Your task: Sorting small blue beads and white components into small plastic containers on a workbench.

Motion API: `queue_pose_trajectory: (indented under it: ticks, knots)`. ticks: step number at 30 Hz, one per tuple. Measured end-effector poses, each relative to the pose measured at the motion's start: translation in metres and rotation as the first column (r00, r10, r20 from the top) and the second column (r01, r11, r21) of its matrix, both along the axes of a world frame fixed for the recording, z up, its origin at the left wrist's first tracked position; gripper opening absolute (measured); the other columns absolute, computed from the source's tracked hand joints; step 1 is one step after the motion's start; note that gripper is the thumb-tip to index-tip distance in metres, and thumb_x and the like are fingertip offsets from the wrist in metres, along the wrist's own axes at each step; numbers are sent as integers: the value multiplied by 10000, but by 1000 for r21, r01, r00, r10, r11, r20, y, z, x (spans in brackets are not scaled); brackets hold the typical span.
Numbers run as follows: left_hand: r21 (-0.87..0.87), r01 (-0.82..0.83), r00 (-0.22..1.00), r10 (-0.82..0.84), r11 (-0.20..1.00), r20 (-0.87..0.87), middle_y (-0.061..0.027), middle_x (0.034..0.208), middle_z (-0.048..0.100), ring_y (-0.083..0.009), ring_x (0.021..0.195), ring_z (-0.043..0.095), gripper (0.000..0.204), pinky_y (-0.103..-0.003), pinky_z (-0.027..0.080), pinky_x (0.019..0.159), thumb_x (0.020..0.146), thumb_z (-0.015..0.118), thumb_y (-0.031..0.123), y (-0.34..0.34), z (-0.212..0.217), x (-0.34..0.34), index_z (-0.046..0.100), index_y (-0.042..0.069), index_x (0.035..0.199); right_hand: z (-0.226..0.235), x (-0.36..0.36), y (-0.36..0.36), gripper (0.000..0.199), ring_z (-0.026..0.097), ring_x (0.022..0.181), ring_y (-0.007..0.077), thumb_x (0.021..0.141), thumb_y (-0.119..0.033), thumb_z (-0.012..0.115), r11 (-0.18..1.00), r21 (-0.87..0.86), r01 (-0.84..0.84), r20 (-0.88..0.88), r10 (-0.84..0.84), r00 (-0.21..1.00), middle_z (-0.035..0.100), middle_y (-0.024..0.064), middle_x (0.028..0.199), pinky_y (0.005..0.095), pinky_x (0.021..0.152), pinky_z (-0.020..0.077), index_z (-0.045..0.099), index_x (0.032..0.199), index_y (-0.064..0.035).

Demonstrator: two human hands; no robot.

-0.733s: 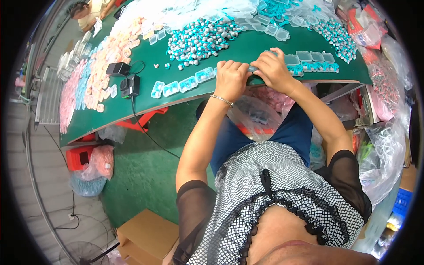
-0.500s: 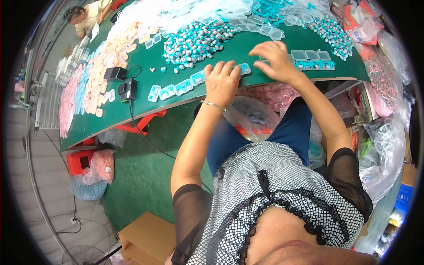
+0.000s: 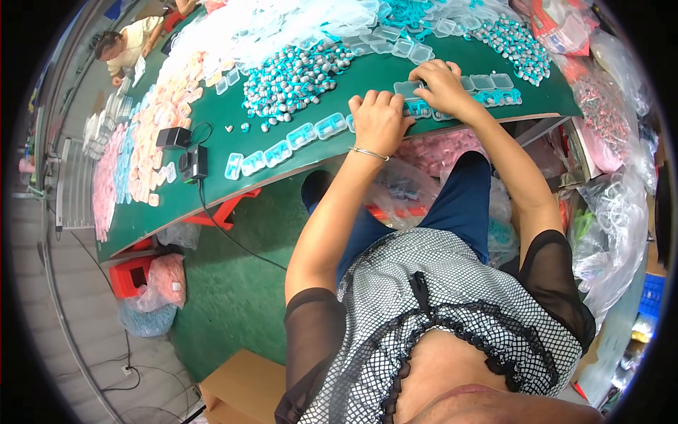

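- The left hand [image 3: 381,119] is resting over the near row, fingers bent and close together; whether they are gripping anything, I cannot tell.
- The right hand [image 3: 439,83] is curling its fingers beside a raised clear lid [image 3: 407,89]; its hold is unclear.
- That lid's turquoise-filled case [image 3: 418,109] is lying between the hands, near the green table's [image 3: 371,76] near edge.
- Lid-closing seems to be underway; the next move is calling for folding the lid nearward.

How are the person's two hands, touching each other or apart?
Apart. The head view shows an open case with blue pieces between the left hand and the right hand.
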State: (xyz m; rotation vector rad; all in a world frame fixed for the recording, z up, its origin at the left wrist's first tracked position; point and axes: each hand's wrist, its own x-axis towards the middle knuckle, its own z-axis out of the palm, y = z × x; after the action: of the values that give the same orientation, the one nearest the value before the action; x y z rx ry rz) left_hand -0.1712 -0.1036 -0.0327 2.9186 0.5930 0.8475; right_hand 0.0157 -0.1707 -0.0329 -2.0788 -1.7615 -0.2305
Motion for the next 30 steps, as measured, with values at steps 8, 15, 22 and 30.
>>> queue_pose_trajectory:
  ticks: [8,15,22,30]
  knots:
    - [-66,28,990,-19,997,139,-50,1119,588,-224,1042,536,717,-420,351,835,613,828,271,3,2,4,525,97,1238,8,6,-17,159,614,931,224,749,-153,712,941,248,-230,-163,275,948,670,26,890,452,954,351,668,897,-114]
    - [-22,158,984,-156,987,87,-16,1033,654,-226,998,575,306,-414,368,818,741,741,203,12,-2,5,659,132,1028,13,-17,-43,310,578,1020,223,736,-163,736,934,177,-312,34,310,950,642,36,1008,490,991,335,635,1026,-119]
    - [-38,156,985,-153,987,84,-24,915,670,-220,906,593,213,-399,379,800,752,729,200,17,1,1,678,111,938,1,-24,-34,247,576,984,217,780,-150,696,941,207,-267,98,252,963,634,34,956,493,1010,308,638,1017,-112]
    - [43,162,965,-168,986,200,-10,838,658,-207,850,588,180,-391,386,778,723,738,235,20,-1,-14,662,128,846,2,-37,-24,246,574,982,196,756,-140,710,930,232,-284,68,275,959,639,13,952,469,972,331,644,993,-130]
